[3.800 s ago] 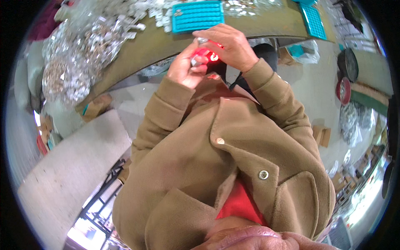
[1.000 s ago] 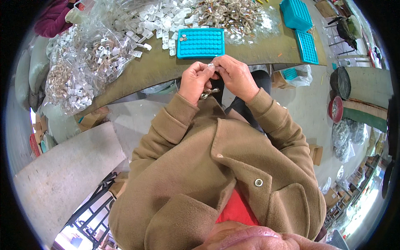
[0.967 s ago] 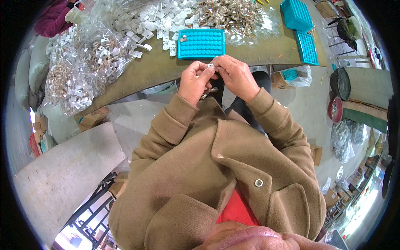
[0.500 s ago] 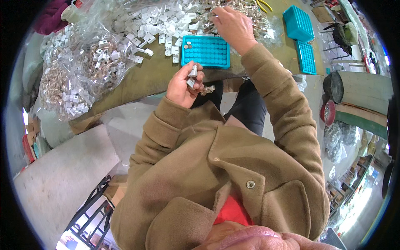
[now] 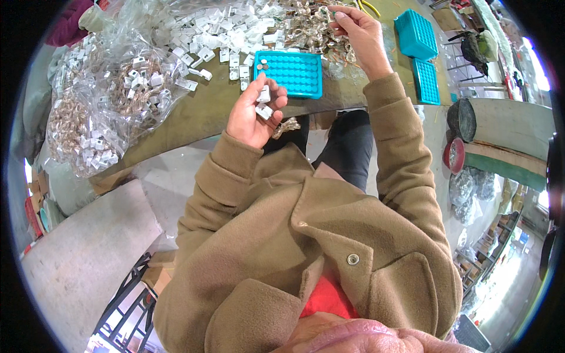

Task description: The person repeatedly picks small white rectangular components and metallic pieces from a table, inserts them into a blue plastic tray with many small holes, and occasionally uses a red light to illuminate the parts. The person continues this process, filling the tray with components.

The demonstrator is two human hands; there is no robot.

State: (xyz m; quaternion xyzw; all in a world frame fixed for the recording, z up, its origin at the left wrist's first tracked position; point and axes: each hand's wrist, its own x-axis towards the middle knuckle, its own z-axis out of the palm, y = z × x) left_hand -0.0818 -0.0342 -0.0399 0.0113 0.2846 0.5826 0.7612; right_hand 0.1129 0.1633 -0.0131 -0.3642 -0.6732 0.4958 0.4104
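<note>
**Our left hand holds two small white plastic housings; our right hand is at the coils**

Our hands are well apart. The left is palm up, fingers curled around the housings, just in front of a teal compartment tray on the worktop. A bundle of translucent cord shows beside its lower fingers; we cannot tell whether it is attached. Our right thumb and forefinger come near each other at the pile of coiled cords, but we cannot tell whether they grip anything. Left of that pile we have loose white housings, then a clear plastic bag of cords and housings. Small round discs lie in the tray's far left corner.
</note>
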